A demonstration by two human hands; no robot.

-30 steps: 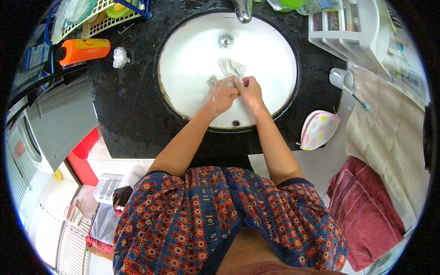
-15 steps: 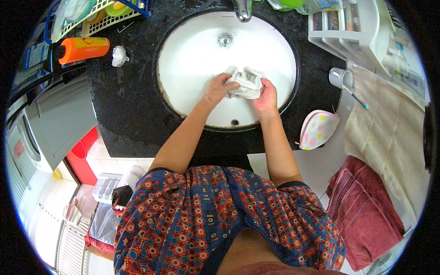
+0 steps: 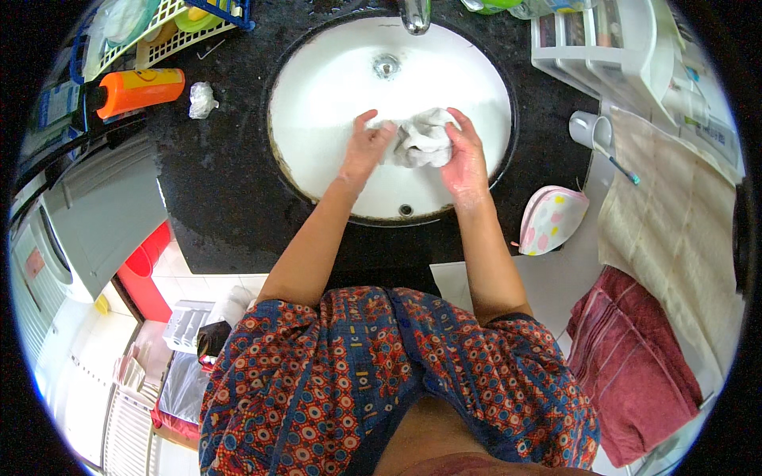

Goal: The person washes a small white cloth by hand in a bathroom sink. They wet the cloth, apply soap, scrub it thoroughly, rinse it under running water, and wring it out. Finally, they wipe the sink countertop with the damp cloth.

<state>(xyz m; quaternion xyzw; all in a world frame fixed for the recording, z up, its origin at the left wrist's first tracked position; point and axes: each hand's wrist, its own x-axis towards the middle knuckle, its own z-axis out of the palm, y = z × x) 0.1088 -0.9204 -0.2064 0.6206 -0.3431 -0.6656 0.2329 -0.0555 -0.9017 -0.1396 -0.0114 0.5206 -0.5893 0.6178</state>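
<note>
A crumpled white cloth [image 3: 425, 139] is held over the oval white sink [image 3: 317, 103]. My right hand [image 3: 467, 165] grips the cloth at its right side, thumb and fingers closed about the edge. On the other side, my left hand [image 3: 365, 151] has its fingers apart, with the thumb close to the cloth's left edge. Whether that thumb touches the fabric is hard to tell. Both hands look wet. Beyond them lie the metal drain [image 3: 386, 67] and, above it, the faucet [image 3: 415, 16].
On the black counter [image 3: 214, 190], an orange bottle [image 3: 143, 89] lies beside a crumpled white lump [image 3: 202, 101] at left. To the right are a white mug [image 3: 586, 128], a toothbrush [image 3: 619, 165], a spotted pouch [image 3: 552, 220] and white drawers [image 3: 591, 59]. Towels [image 3: 635, 365] hang further right.
My left hand has let go of the cloth and drawn slightly left, its fingers spreading. The cloth has bunched up in my right hand, which has risen a little.
</note>
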